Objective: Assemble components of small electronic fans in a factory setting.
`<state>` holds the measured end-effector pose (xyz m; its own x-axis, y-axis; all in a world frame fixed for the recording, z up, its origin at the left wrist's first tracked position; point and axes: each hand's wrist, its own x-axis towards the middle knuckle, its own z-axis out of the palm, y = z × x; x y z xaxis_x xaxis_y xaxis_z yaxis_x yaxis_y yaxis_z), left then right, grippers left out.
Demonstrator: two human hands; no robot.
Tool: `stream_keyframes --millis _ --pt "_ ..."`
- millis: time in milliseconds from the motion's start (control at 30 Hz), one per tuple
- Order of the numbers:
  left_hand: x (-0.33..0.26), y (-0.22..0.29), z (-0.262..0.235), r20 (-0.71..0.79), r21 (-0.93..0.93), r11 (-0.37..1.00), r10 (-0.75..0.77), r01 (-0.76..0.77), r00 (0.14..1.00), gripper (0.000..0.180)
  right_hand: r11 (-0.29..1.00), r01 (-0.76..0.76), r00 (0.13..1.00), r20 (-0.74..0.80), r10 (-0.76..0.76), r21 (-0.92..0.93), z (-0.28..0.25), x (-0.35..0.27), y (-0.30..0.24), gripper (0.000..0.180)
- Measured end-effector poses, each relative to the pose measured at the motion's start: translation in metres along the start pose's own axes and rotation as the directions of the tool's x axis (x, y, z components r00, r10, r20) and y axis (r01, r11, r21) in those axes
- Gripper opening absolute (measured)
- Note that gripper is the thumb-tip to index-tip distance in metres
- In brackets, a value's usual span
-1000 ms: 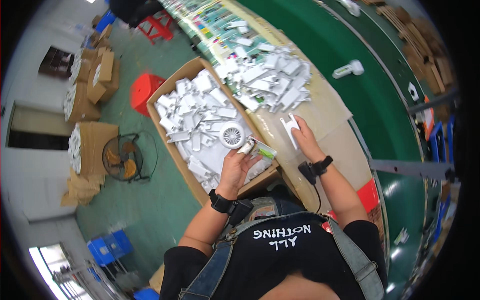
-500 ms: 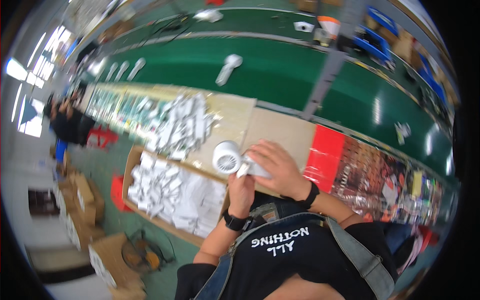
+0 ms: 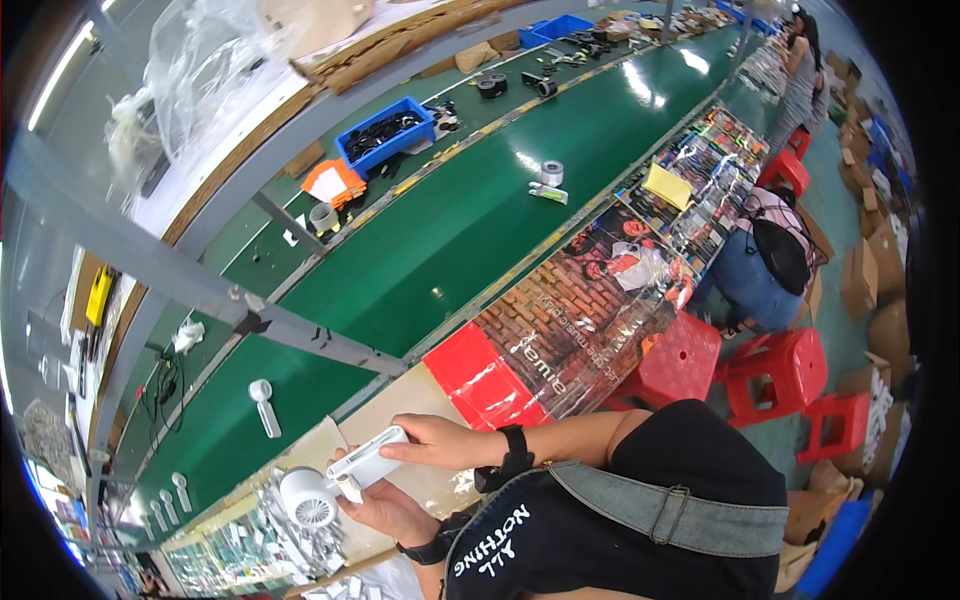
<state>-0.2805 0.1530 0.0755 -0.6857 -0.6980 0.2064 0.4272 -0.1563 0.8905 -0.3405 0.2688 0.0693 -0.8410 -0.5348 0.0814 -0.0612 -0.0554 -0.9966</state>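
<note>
A white handheld fan (image 3: 308, 498) with a round slotted grille is held in front of me, over the near side of the bench. My right hand (image 3: 432, 442) is closed around its white handle (image 3: 370, 457), thumb on top. Beneath it, my left hand (image 3: 392, 512) grips near the neck, where a small white piece (image 3: 349, 488) sticks out by the thumb. Whether that piece is joined to the fan I cannot tell. Beside the fan head lies a heap of white plastic parts (image 3: 300, 540), partly hidden by it.
Beyond the bench runs a green conveyor belt (image 3: 440, 260), carrying another white fan (image 3: 263, 408) and several more farther left. A metal post (image 3: 310, 345) slants across it. A red sheet (image 3: 485, 380) covers the bench at right. Red stools (image 3: 770, 375) and a seated person (image 3: 755, 265) are right.
The view has swung toward the right, so the belt, stools and seated person now show more. Both hands still hold the fan, its handle now pointing up and right.
</note>
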Motion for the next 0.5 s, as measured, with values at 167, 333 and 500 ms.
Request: stream_keyframes --millis 167,333,500 --pt "0.006 0.011 0.037 0.104 -0.151 0.988 0.036 -0.02 0.994 0.041 0.917 0.361 0.9 -0.196 -0.39 -0.169 -0.02 0.01 -0.013 0.036" --pt "0.018 -0.016 0.029 0.214 -0.198 0.969 -0.103 0.146 0.971 0.039 0.814 0.514 0.801 -0.189 -0.569 -0.272 -0.034 0.024 0.022 0.04" --pt "0.022 -0.075 -0.012 0.155 -0.221 0.874 -0.407 0.434 0.9 0.036 0.968 0.088 0.991 -0.081 -0.109 -0.234 -0.021 0.019 0.071 0.039"
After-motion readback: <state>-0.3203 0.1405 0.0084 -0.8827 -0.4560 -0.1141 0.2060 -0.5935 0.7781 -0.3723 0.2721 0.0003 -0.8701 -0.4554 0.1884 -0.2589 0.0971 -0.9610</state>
